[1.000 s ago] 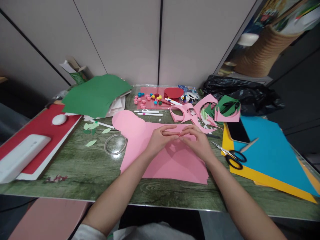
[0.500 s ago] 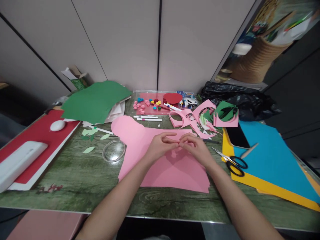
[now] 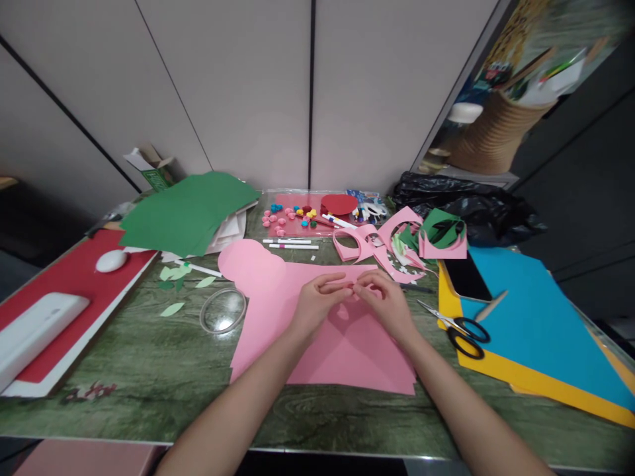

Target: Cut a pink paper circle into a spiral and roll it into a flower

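Observation:
My left hand (image 3: 317, 304) and my right hand (image 3: 384, 297) meet above a stack of pink paper (image 3: 322, 363), fingertips pinched together. Between them is a small pink paper piece (image 3: 353, 291), mostly covered by the fingers; its exact shape I cannot make out. Left of the stack, partly over its corner, lie pink paper circles (image 3: 253, 264). Several small rolled pink paper roses (image 3: 272, 218) sit at the back, among blue, yellow and red ones. Pink paper offcuts (image 3: 364, 241) with round holes lie just beyond my right hand.
Black-handled scissors (image 3: 464, 330) lie on blue paper (image 3: 536, 311) at the right, near a phone (image 3: 466, 274). On the left are a roll of tape (image 3: 223, 311), paper leaves (image 3: 172, 309), green paper (image 3: 188, 211) and a white device (image 3: 44, 330) on red paper.
The view has tilted up slightly, so the table sits lower in the picture. Both hands stay together over the pink stack, their fingers shifting only a little around the pink piece.

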Demonstrator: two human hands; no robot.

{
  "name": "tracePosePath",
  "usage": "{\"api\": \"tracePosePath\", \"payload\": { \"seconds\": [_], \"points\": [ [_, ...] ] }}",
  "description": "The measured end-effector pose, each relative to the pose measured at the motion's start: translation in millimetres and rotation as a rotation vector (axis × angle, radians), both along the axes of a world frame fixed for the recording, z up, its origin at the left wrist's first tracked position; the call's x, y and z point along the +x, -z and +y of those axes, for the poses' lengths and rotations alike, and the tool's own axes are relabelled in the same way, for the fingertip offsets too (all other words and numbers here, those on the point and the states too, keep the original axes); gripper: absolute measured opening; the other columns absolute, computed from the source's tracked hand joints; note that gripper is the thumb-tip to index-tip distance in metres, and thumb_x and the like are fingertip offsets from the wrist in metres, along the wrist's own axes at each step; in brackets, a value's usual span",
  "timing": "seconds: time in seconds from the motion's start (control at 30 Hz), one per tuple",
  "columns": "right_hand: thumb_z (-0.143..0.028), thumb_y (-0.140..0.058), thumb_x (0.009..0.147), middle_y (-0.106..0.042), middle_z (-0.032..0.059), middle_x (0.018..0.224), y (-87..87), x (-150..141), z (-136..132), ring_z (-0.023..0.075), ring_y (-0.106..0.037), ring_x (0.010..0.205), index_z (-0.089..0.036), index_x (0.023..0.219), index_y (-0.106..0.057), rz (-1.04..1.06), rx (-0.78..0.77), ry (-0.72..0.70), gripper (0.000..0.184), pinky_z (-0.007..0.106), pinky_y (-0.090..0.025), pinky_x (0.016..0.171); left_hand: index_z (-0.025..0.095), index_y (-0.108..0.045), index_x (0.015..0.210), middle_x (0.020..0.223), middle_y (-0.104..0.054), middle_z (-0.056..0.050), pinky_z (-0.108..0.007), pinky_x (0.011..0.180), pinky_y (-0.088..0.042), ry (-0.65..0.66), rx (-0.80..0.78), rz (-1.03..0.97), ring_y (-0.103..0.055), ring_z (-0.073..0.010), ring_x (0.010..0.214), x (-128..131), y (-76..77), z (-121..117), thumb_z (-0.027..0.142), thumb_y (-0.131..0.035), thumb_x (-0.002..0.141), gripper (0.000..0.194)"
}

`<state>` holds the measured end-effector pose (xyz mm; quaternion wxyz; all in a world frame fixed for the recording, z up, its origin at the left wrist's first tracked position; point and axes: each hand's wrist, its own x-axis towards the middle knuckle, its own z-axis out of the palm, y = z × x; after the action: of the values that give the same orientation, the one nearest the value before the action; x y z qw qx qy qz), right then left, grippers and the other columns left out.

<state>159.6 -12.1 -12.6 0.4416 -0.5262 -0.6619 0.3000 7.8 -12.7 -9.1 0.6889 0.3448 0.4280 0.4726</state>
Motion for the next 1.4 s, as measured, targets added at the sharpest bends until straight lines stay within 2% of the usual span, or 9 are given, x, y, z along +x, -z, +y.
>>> {"api": "tracePosePath", "payload": {
  "seconds": [0.13, 0.3, 0.43, 0.57, 0.77, 0.97, 1.23, 1.33, 1.4],
  "points": [
    [-0.028, -0.059, 0.076, -0.058, 0.0033, 0.085, -4.5, 1.4, -0.4, 0.0182, -0.054, 0.086, -0.020, 0.070, -0.060, 0.007, -0.053, -0.043, 0.010, 0.030, -0.039, 0.075, 0.011, -0.061, 0.100, 0.090, -0.070, -0.012, -0.027, 0.069, -0.049, 0.013, -0.003, 0.007, -0.067, -0.0163, 0.069, -1.7, -0.9, 0.6, 0.021, -0.076, 0.059, 0.045],
    [-0.027, -0.057, 0.076, -0.058, 0.0042, 0.087, -12.0, 7.9, 0.2, 0.0183, -0.055, 0.086, -0.018, 0.067, -0.063, -0.020, -0.205, -0.211, 0.014, 0.031, -0.040, 0.077, 0.012, -0.059, 0.104, 0.077, -0.072, -0.010, -0.031, 0.069, -0.049, 0.201, 0.047, 0.122, -0.066, -0.0178, 0.064, -12.4, -7.1, 5.2, 0.023, -0.077, 0.058, 0.051],
    [-0.027, -0.059, 0.074, -0.058, 0.0047, 0.091, -13.4, 9.2, 1.2, 0.0186, -0.055, 0.087, -0.018, 0.066, -0.066, -0.082, -0.242, -0.251, 0.013, 0.031, -0.039, 0.078, 0.012, -0.060, 0.103, 0.075, -0.072, -0.010, -0.030, 0.068, -0.049, 0.281, 0.037, 0.226, -0.066, -0.0185, 0.065, -17.6, -10.2, 7.1, 0.024, -0.078, 0.056, 0.051],
    [-0.028, -0.060, 0.073, -0.058, 0.0052, 0.090, -12.6, 7.8, 2.1, 0.0191, -0.055, 0.088, -0.019, 0.066, -0.066, -0.062, -0.207, -0.178, 0.014, 0.032, -0.040, 0.079, 0.012, -0.060, 0.106, 0.071, -0.071, -0.008, -0.029, 0.070, -0.048, 0.227, 0.048, 0.135, -0.067, -0.0179, 0.068, -15.7, -8.8, 5.9, 0.024, -0.077, 0.059, 0.052],
    [-0.029, -0.060, 0.074, -0.058, 0.0052, 0.088, -6.3, 4.5, 1.3, 0.0203, -0.055, 0.089, -0.019, 0.064, -0.064, 0.000, -0.095, -0.058, 0.014, 0.034, -0.040, 0.082, 0.013, -0.063, 0.101, 0.092, -0.070, -0.012, -0.029, 0.074, -0.049, 0.087, 0.006, 0.039, -0.067, -0.0168, 0.072, -6.8, -3.5, 2.4, 0.022, -0.078, 0.057, 0.047],
    [-0.027, -0.059, 0.075, -0.059, 0.0048, 0.087, -1.5, 1.1, -0.1, 0.0201, -0.055, 0.089, -0.020, 0.068, -0.063, -0.045, 0.003, -0.002, 0.010, 0.034, -0.039, 0.083, 0.012, -0.062, 0.100, 0.092, -0.070, -0.012, -0.028, 0.072, -0.050, -0.005, 0.015, 0.049, -0.066, -0.0180, 0.077, -2.2, -0.5, 0.2, 0.021, -0.076, 0.059, 0.044],
    [-0.023, -0.059, 0.074, -0.058, 0.0046, 0.092, -9.3, 4.3, -1.5, 0.0197, -0.054, 0.092, -0.020, 0.069, -0.064, -0.166, -0.132, -0.170, 0.008, 0.033, -0.041, 0.080, 0.014, -0.062, 0.103, 0.080, -0.072, -0.011, -0.029, 0.063, -0.051, 0.233, 0.121, 0.252, -0.067, -0.0184, 0.065, -16.4, -3.8, 6.0, 0.025, -0.075, 0.060, 0.046],
    [-0.021, -0.061, 0.071, -0.058, 0.0043, 0.090, -10.6, 3.0, -1.6, 0.0197, -0.055, 0.090, -0.020, 0.066, -0.064, -0.198, -0.138, -0.202, 0.006, 0.033, -0.041, 0.081, 0.015, -0.065, 0.098, 0.078, -0.072, -0.009, -0.027, 0.061, -0.050, 0.253, 0.170, 0.382, -0.067, -0.0190, 0.065, -19.6, -6.3, 7.1, 0.023, -0.076, 0.058, 0.043],
    [-0.022, -0.062, 0.070, -0.059, 0.0042, 0.089, -12.1, 2.6, -1.4, 0.0199, -0.055, 0.089, -0.020, 0.066, -0.065, -0.202, -0.123, -0.191, 0.006, 0.034, -0.041, 0.081, 0.015, -0.064, 0.098, 0.077, -0.072, -0.009, -0.027, 0.061, -0.050, 0.230, 0.142, 0.343, -0.067, -0.0191, 0.066, -19.2, -8.0, 6.5, 0.022, -0.076, 0.056, 0.044]
  ]
}}
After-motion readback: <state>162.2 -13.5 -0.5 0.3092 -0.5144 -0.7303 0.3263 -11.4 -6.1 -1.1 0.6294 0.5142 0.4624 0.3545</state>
